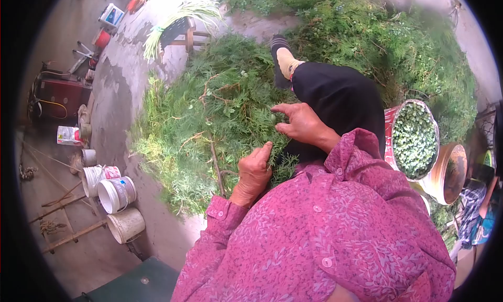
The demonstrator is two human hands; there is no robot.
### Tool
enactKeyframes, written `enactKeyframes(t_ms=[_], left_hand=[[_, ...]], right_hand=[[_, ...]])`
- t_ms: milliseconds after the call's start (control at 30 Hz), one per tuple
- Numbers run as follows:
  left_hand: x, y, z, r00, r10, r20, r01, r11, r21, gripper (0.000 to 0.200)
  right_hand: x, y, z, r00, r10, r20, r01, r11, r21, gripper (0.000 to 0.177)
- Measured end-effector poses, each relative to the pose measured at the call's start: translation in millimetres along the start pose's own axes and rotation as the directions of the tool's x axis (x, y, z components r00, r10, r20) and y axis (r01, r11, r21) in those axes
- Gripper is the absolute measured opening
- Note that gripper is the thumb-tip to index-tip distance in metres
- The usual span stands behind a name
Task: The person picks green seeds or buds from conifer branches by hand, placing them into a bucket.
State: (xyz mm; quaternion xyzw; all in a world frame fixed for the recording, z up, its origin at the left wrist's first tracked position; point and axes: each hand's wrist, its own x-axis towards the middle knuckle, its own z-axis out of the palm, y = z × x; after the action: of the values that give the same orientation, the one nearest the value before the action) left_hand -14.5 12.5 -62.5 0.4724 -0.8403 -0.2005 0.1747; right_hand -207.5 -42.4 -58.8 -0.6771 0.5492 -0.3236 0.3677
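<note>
A large heap of cut evergreen branches (230,103) lies in front of my body. My left hand (255,168) is closed at the near edge of the heap, fingers curled round a green sprig (285,167) whose leaves show beside it. Further right, my right hand (304,122) hovers over the branches, its thumb and index finger spread apart. No object shows clearly between those fingertips. To the right of my dark-trousered leg (340,92) stands a red and white bucket (390,137) full of small green cones (415,139).
More branches (387,34) spread behind my leg. A second bucket (455,173) is at the right. White buckets (116,194) stand at the left near a wooden ladder-like frame (76,235). A small stool (189,40) carries long green stalks (196,11) at the top.
</note>
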Motion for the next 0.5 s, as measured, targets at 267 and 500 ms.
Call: enactKeyframes(t_ms=[267,500], left_hand=[[-4.3,-5.4,2.6,0.982,0.114,-0.15,-0.12,0.992,-0.031,0.045],[-5.1,-0.7,1.6,0.991,0.079,-0.108,-0.084,0.995,-0.047,0.047]], right_hand=[[3.3,-14.4,-2.6,0.996,0.075,0.053,-0.076,0.997,0.016,0.028],[8.0,-6.3,5.0,0.992,0.086,0.093,-0.094,0.992,0.086,0.027]])
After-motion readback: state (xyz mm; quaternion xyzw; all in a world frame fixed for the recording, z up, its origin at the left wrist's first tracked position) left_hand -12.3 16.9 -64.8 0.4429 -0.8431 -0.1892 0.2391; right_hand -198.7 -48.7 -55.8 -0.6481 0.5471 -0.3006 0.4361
